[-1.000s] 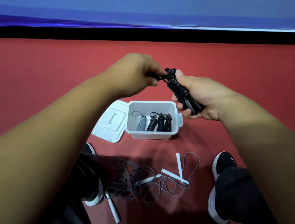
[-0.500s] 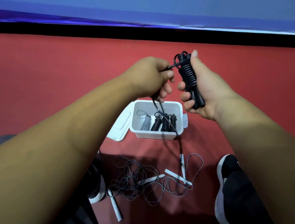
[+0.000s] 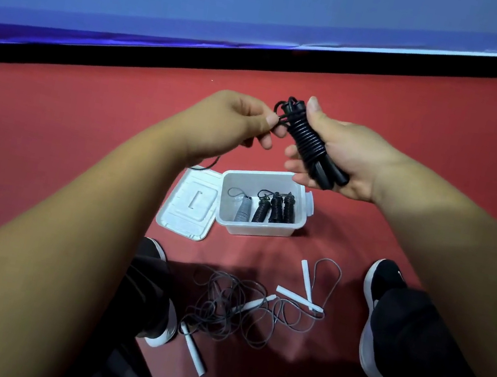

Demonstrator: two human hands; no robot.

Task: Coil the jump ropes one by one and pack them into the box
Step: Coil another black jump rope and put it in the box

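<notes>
Right hand (image 3: 345, 159): gripping the black jump rope (image 3: 308, 142) in the air above the box, with the fingers curling round its two handles and the thumb lying up along the wound cord.
Left hand (image 3: 228, 125): pinching a small loop of the cord at the top end of the bundle, between thumb and fingertips.
Cord tail (image 3: 208, 166): a thin black curve is showing under the left wrist, just above the lid. It is probably from the same rope, but the arm is hiding the join.
Box (image 3: 261, 229): sitting open on the red floor (image 3: 85, 126), ahead of the feet.
Packed ropes (image 3: 270, 208): four coiled bundles are leaning side by side inside the box, one grey at the left and three black.
Lid (image 3: 189, 207): lying flat on the floor, touching the box's left side.
Loose ropes (image 3: 239, 309): grey cords with white handles (image 3: 306, 276) are lying tangled on the floor between the two black shoes (image 3: 380, 311), nearer the person than the box.
</notes>
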